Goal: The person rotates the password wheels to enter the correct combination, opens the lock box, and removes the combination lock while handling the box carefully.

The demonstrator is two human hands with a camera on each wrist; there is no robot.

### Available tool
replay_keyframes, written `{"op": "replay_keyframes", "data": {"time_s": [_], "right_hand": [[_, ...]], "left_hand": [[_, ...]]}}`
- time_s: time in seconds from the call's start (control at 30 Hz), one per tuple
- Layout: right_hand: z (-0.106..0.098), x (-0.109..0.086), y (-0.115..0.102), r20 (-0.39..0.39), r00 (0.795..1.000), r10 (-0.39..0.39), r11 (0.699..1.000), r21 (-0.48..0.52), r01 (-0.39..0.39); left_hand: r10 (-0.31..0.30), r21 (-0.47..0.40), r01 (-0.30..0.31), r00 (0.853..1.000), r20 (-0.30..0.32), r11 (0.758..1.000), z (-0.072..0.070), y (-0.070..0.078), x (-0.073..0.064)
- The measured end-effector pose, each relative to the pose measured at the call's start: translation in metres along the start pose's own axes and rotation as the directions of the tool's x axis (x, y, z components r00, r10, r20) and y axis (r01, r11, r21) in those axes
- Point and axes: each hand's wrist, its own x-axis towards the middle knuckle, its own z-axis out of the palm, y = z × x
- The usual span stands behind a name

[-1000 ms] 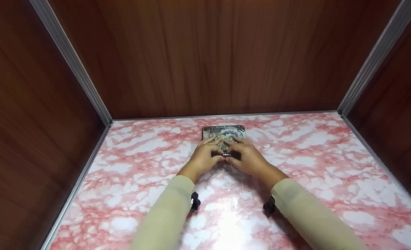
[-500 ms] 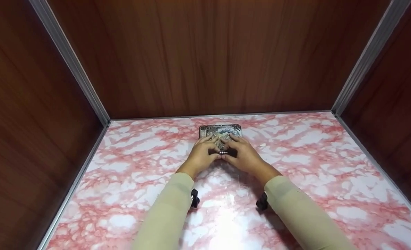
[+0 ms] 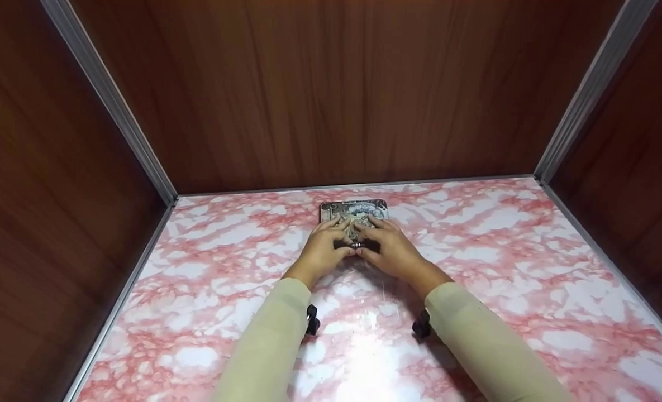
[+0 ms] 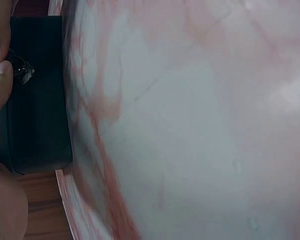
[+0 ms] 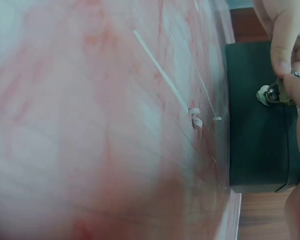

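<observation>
In the head view, a small dark box (image 5: 255,135) is sitting just above the middle of the frame, on the far part of the pink-and-white marbled desk (image 3: 565,290); its patterned lid (image 3: 358,206) is facing up. The left hand (image 3: 322,245) and the right hand (image 3: 395,248) are meeting over its near edge. Their fingers are bending onto the lid, partly spread, while the two thumbs are coming together at the metal clasp (image 5: 270,95) on the near side, each hand pinching there between thumb and forefinger. The hands themselves are partly hiding the clasp.

In the left wrist view, the box's plain dark green side is showing at the upper left; in the right wrist view it is filling the right side, with the clasp near the right edge.

Pale sleeves (image 3: 266,340) are reaching up from the bottom of the head view, black devices (image 3: 422,324) showing at their inner sides. A brown wood-grain panel (image 3: 353,89) is standing across the top, grey metal strips (image 3: 115,106) running down at its left and right.
</observation>
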Motion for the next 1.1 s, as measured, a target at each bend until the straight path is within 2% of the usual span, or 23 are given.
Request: {"op": "replay_keyframes", "data": {"time_s": [0.27,0.5,0.77,1.1], "right_hand": [[0.0003,0.0008,0.0001,0.017,1.0,0.02,1.0,-0.009,-0.02],[-0.0001,0.0028,0.0002,0.012,1.0,-0.002,1.0,-0.003,0.002],[-0.0013,0.0022,-0.0001,0.006,1.0,-0.014,1.0,0.004,0.014],[-0.0024,0.002,-0.0028,0.015,1.0,-0.008,1.0,-0.009,0.008]], "left_hand": [[0.006,-0.022,-0.006,1.0,-0.009,1.0,0.0017,-0.0033,-0.0005],[0.011,-0.009,-0.011,1.0,-0.019,1.0,-0.0008,-0.0021,0.0007],[0.083,-0.005,-0.083,0.996,-0.041,0.997,-0.0007,-0.0029,0.0009],[0.036,-0.023,-0.037,0.999,-0.028,0.999,-0.0013,-0.0031,-0.0021]]}}
